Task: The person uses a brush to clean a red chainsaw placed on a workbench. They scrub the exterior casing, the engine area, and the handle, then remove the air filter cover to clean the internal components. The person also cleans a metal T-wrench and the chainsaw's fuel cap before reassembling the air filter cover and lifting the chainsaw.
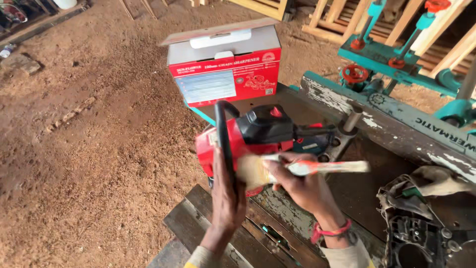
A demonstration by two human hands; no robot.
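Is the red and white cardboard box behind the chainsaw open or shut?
Open. The box has its top flap lifted and angled upward, showing the pale inside edge beneath it. Its contents cannot be seen.

we see the brush (302, 168) smeared by motion beside the chainsaw (258, 134); its bristles blur into a pale patch.

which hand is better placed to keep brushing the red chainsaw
Probably the right hand: it already grips the paintbrush, bristles at the chainsaw. The left hand grips its black front handle.
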